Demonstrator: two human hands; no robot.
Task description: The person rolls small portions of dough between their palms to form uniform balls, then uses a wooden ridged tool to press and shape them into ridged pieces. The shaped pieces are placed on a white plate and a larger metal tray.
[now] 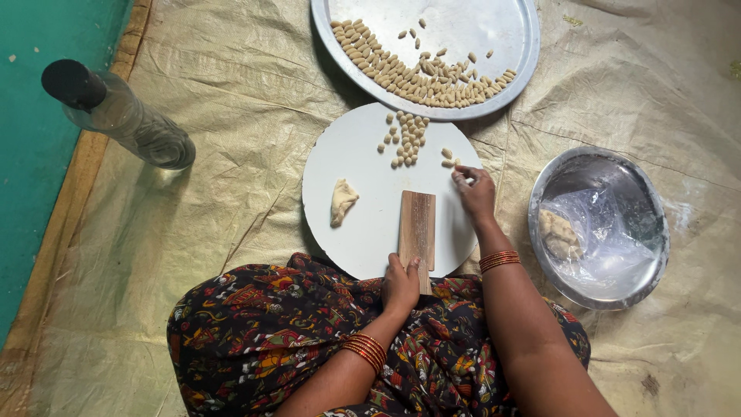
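Left hand (400,284) on ridged board (417,228) edge

Ridged paddle (417,228) lies on round board (347,158), tray (505,73) behind it.

I have one view only, from the camera worn on the person's head, facing almost straight down over the lap onto the tan floor sheet (231,116). It sits near enough that the round white board (355,208) fills the centre, with the left hand (400,284) and right hand (475,193) just below it. The steel tray (525,54) is cut off at the top edge.
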